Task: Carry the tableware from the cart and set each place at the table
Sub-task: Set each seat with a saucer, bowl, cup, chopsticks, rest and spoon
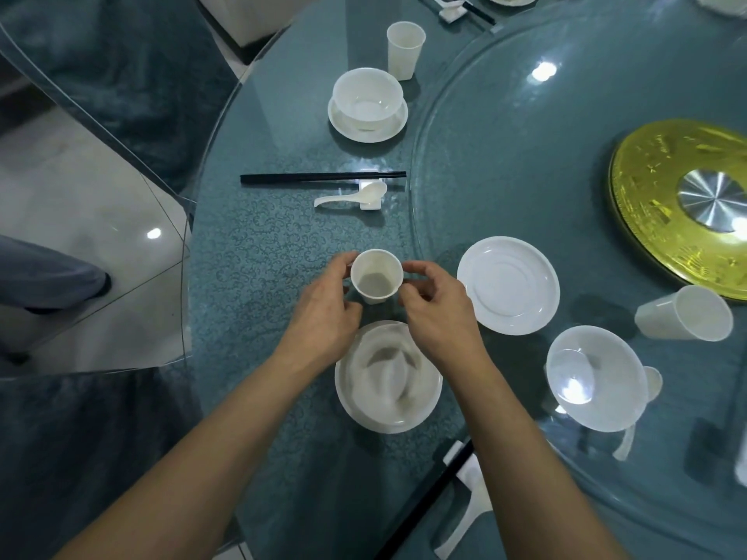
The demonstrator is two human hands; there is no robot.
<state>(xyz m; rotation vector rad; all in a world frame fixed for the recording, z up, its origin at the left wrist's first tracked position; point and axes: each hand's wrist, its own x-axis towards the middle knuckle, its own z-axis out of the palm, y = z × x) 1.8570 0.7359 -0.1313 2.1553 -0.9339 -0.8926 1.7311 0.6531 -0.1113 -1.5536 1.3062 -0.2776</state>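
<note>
**Laying a place at the table: positioning the cup.** The cup stands upright, mouth up, on the table's outer band. It lies between the table's edge and the rim of the glass turntable, just beyond a bowl.

The left hand grasps the cup's left side, its fingers curled to the rim. The right hand meets the right side with forefinger and thumb curled in a light pinch. It cannot be told whether the cup's base bears on the table or hangs just above it.

Further along the band, chopsticks and a spoon lie side by side across a small rest. Past them is a place that looks complete, with a far bowl on its saucer and a far cup beside it.

Near the turntable's rim wait an empty plate, a spare bowl and a tipped cup lying on its side. At the table's near edge lie a second pair of chopsticks and a second spoon.

*Step in hand (judged):* fine placing of the cup for this setting. This mirrors the finished place, where the cup stands just past the bowl.

*Next move (judged):* both hands should let go cleanly, since so light a cup tips easily. The pieces on the turntable could then be taken up for the following place. The tipped cup would need righting.
</note>
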